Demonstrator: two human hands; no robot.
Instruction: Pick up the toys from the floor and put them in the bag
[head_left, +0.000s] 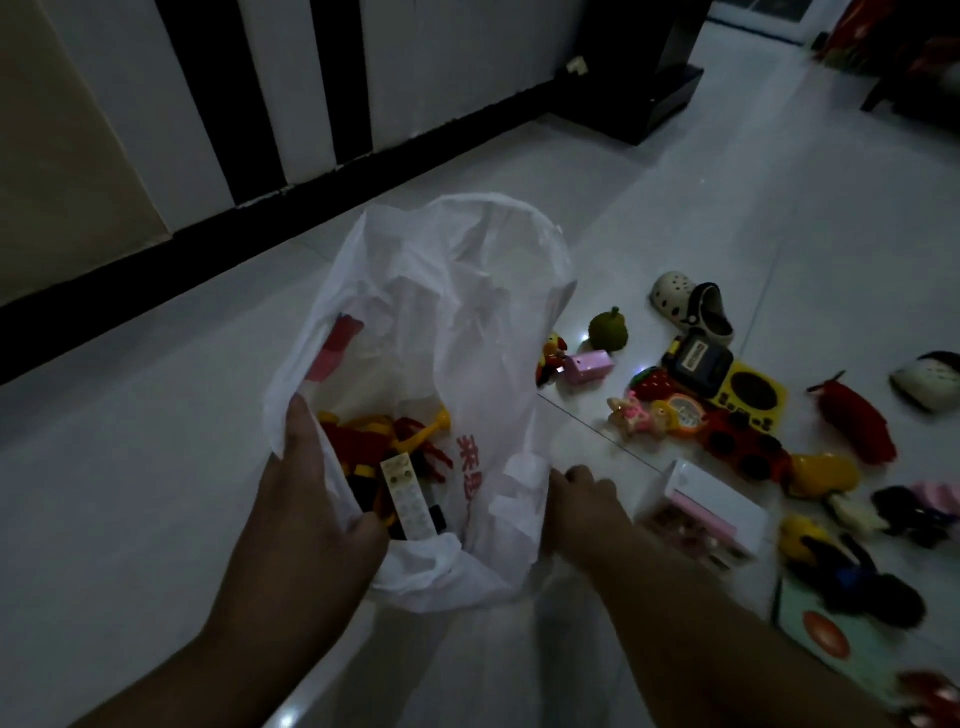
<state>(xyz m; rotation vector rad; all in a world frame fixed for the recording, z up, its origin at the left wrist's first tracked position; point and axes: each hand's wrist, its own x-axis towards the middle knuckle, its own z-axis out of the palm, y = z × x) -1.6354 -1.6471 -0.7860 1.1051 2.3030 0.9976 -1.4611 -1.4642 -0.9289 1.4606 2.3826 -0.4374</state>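
Gripping the near-left rim of a white plastic bag (441, 332), the left hand (311, 499) has its fingers curled inside the mouth and its thumb outside, pinching the film and holding the bag open. The bag stands slumped on the pale tiled floor (156, 441), its mouth facing up towards the camera, with red printed characters on its right wall. Inside lie red and yellow toys (384, 441) in a tangle, and a pale studded building block (408, 496) rests tilted on top of them, close to the left fingers.

The right hand (582, 499) is at the bag's right side, fingers bent against the crumpled plastic; whether it pinches the film or only presses on it I cannot tell.

More toys are scattered on the floor to the right of the bag. Just beside the bag are a small red and yellow figure (550, 358) and a pink box-shaped toy (589, 366), with a green durian-like toy (608, 330) behind them. Further right sit a strawberry toy (652, 384), a yellow and black toy radio (727, 379), a small pink rabbit figure (631, 413) and a red ladybird toy (743, 444). A white and pink box (706, 506) lies near the right wrist. Two small clog shoes (693, 306) rest beyond the radio. Dim light blurs the items at the far right edge.
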